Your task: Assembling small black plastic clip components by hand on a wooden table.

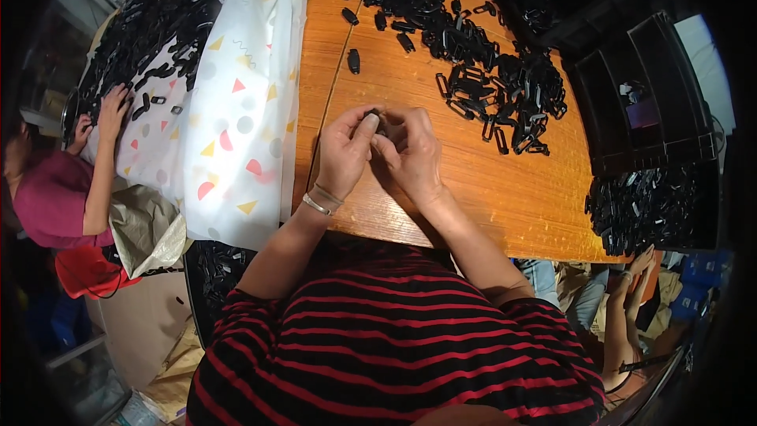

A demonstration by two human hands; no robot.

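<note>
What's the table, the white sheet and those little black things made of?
The table looks like glossy wood or wood-look board: streaky grain, bright shine. The white sheet looks like smooth, thin plastic or cloth; its soft folds fit both. The black pieces look like hard, slightly shiny plastic: crisp edges, pale glints.

Your shirt is black with thin red horizontal stripes, your bracelet silvery, and what shows of the small piece you hold is black, like the loose parts on the orange-brown, wood-grained table. To your left, the white cloth carries yellow and red triangles, pinkish-red half-rounds, grey dots and dark squiggles, while your neighbour's top is plain magenta and the sack dull tan.
</note>
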